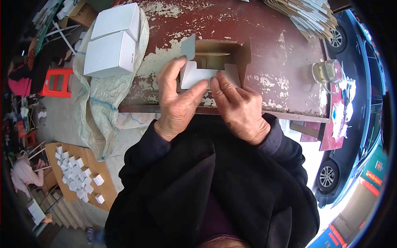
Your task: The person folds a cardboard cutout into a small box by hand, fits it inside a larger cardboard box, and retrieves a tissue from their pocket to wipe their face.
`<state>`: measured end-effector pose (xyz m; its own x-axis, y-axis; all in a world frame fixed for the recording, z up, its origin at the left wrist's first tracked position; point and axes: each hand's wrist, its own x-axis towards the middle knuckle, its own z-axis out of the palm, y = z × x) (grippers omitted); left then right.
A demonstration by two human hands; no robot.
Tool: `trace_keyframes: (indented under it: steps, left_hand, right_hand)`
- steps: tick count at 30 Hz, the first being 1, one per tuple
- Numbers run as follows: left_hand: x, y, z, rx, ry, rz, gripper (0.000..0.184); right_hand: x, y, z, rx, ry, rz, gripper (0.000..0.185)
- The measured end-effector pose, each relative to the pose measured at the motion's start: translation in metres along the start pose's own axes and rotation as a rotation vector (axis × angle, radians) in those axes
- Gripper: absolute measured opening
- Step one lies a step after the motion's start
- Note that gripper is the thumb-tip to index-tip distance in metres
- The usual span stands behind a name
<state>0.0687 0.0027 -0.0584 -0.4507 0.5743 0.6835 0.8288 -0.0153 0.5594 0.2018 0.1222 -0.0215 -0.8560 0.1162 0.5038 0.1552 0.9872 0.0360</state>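
Note:
An open cardboard box (242, 56), brown inside with white flaps, lies on the worn red table in front of me. My left hand (178, 101) is at its left side, thumb on the near white flap (194, 76) and fingers spread apart by the grey-white side flap (188, 47). My right hand (240, 105) rests its fingertips on the same near flap, right of the left thumb, with the fingers held close together. The box's inside shows bare brown card. The undersides of both hands are hidden.
Two white boxes (109, 51) stand on a woven sack (97, 99) at the left. Flattened cardboard (304, 16) is stacked at the back right, near a glass mug (326, 71). Small white boxes cover a wooden board (105, 190) at lower left; people sit beyond.

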Motion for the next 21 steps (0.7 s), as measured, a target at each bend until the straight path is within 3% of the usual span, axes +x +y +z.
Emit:
trace_keyframes:
  steps: [9,21]
  left_hand:
    - [0.003,-0.009,-0.01,0.077,0.008,-0.019,0.032]
    - [0.007,-0.002,0.01,-0.012,0.032,-0.038,0.029]
  right_hand:
    - [-0.008,0.028,0.001,0.04,0.008,-0.035,0.038]
    - [0.01,-0.002,0.002,-0.047,-0.064,0.1,0.04]
